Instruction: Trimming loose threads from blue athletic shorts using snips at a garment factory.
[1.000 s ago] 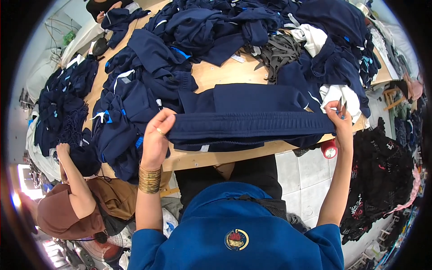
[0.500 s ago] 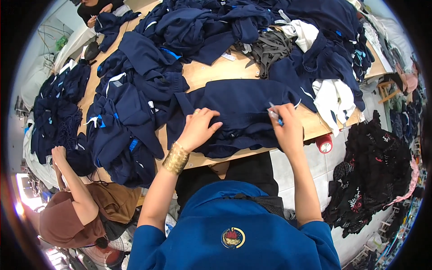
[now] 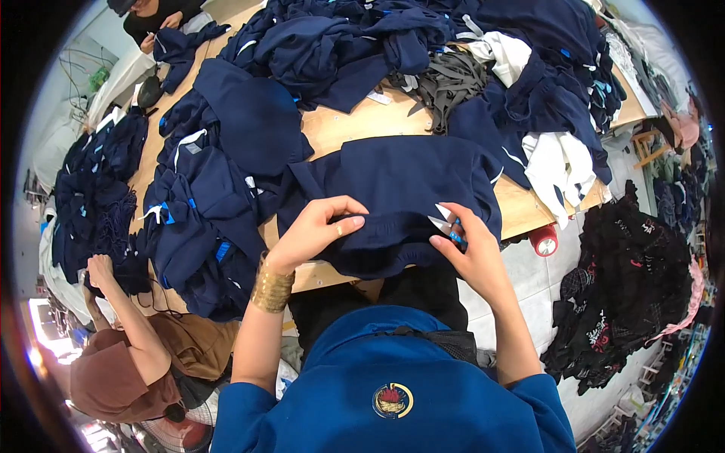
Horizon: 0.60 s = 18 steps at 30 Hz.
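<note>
Navy garment [image 3: 400, 189] spread flat at the near edge of the tabletop [image 3: 355, 124], hem hanging over, long axis running left to right. Left hand [image 3: 317, 230] pinching the hem fold; right hand [image 3: 472, 253] just beside, grip closed on small snips [image 3: 445, 225]. Cutting point hidden under fingers.

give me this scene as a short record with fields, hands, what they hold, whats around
left hand: left hand pinches the hem of the dark navy fabric garment
right hand: right hand holds small blue-handled thread snips at the same hem
surface: light wooden worktable
around: heap of navy garments to the left, white cloth to the right
nearby: person in brown top at lower left
</note>
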{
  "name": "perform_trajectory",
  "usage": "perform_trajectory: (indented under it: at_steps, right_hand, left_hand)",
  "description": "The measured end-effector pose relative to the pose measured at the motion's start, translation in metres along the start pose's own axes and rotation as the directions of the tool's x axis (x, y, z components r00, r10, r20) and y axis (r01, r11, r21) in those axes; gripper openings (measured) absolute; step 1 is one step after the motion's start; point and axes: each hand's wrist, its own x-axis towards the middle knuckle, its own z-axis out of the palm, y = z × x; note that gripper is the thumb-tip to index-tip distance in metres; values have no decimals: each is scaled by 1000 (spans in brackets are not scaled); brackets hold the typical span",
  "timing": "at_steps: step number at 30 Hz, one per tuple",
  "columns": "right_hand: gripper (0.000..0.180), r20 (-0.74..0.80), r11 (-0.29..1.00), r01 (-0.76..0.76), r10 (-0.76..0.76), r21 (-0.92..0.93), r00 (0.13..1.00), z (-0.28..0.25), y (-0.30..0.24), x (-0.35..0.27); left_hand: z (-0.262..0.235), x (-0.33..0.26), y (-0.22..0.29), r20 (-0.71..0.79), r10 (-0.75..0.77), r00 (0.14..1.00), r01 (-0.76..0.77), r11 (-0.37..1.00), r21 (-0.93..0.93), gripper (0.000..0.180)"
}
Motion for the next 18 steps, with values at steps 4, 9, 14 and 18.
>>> perform_trajectory:
  at_steps: [4, 9, 14, 18]
  right_hand:
    - [40, 33, 990, 114, -112, -84, 993, -16, -32, -5]
    - [40, 13, 918, 308, -314, -250, 949, -9, -48, -8]
    - [41, -27, 904, 300, -323, -304, 946, -6, -50, -6]
    - [41, -21, 890, 325, -350, -320, 937, -7, -53, -6]
  left_hand:
    - [8, -20, 17, 16, -58, 998, 60, 978, -201, 14]
    - [14, -27, 26, 46, -65, 997, 78, 902, -424, 17]
    - [18, -29, 25, 98, -68, 993, 113, 806, -581, 18]
    - [23, -29, 23, 132, -82, 988, 148, 754, -640, 19]
